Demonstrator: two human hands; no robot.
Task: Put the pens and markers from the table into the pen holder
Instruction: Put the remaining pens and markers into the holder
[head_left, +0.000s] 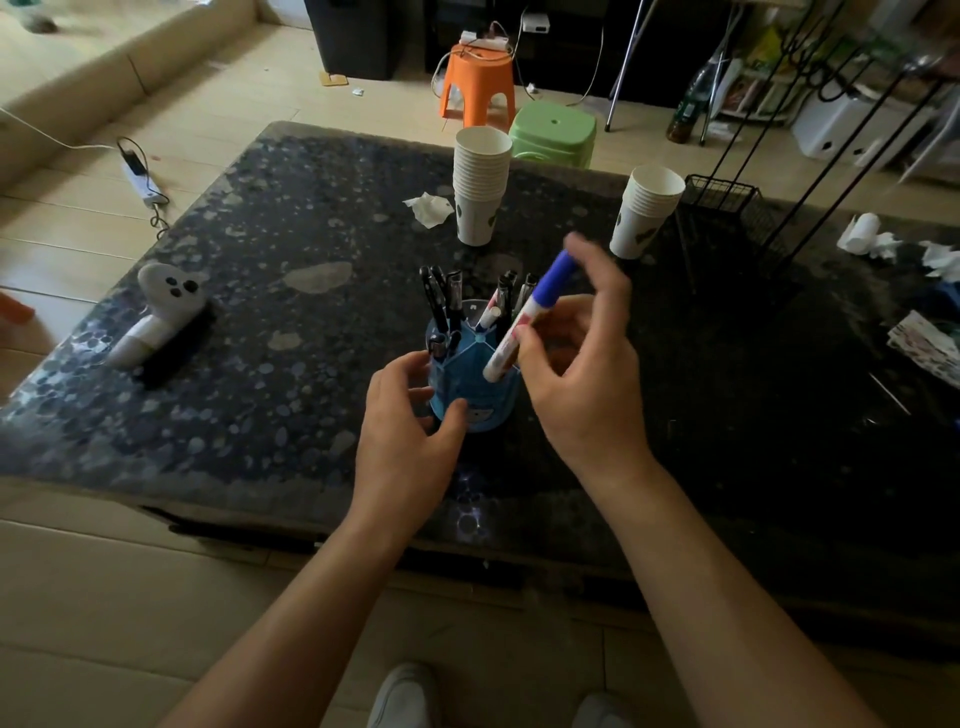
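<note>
**Last marker going in**

The dark speckled worktop (291, 249) looks clear of loose pens from where I watch, so I judge the job nearly finished. My left hand (410, 431) cups the blue pen holder (475, 395), its grip loose around the wall. Several black pens (441, 301) already stand in its compartments. My right hand (582, 374) pinches the blue-capped marker (524, 317), tilted, its lower end at the rim.
</note>
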